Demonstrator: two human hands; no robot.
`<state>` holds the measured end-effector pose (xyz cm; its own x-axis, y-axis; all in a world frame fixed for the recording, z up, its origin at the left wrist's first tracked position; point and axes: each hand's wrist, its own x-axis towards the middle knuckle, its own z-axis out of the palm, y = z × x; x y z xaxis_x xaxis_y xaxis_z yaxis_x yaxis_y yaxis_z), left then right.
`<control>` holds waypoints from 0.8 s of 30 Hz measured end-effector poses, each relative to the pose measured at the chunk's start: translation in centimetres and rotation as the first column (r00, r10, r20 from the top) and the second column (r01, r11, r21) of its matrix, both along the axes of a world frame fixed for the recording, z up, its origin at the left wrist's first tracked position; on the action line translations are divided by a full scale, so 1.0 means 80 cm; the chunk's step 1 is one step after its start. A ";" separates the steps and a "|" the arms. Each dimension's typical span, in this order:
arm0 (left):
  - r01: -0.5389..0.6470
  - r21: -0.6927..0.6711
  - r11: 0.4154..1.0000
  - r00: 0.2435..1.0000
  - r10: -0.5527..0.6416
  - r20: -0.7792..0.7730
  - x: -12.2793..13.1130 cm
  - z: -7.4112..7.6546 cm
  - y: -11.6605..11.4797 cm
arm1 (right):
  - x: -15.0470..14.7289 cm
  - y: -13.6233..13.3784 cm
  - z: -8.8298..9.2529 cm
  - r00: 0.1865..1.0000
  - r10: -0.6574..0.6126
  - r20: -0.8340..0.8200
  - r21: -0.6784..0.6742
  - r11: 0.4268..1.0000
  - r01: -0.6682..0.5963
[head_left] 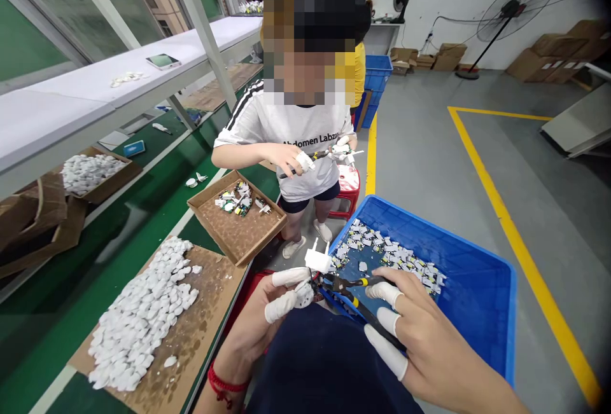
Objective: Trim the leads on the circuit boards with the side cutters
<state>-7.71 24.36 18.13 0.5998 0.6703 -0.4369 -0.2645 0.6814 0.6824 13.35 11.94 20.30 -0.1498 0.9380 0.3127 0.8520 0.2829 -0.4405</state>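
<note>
Head view: the white plug block [319,261] sits up just beyond the left fingertips, its two prongs pointing upward, and right below it there's the round white piece [304,294], pinched in the left hand [258,315]. Those capped left fingers are clamped on that round piece, thumb against finger! Over to the right hand [424,334], fingers wrapped about the pliers [340,285], black and yellow handles spread apart. The jaws come in beside the dark and red wires [316,277] between block and round piece; whether they bite, I can't tell. The block is plain, boxy and tilted; the round piece shows small dark marks on its face. Behind it all, the blue bin [491,287] lies past the right hand.
</note>
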 end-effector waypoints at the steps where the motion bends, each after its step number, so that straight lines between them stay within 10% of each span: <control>1: 0.015 0.008 1.000 1.000 -0.015 -0.008 -0.002 -0.002 0.002 | 0.001 0.001 0.002 1.000 0.016 0.020 -0.017 1.000 -0.015; 8: 0.075 0.018 0.997 0.994 -0.073 -0.086 -0.004 0.002 0.008 | 0.001 0.006 0.011 0.999 0.018 0.042 -0.187 0.982 -0.010; 17: -0.039 0.105 0.994 0.993 0.050 -0.108 0.011 0.013 0.001 | -0.015 0.007 -0.001 0.975 -0.072 0.212 -0.010 0.997 0.076; 24: -0.039 0.109 0.993 0.999 0.043 -0.033 0.004 0.009 0.005 | -0.009 0.016 0.009 0.999 0.042 0.008 -0.171 0.984 -0.040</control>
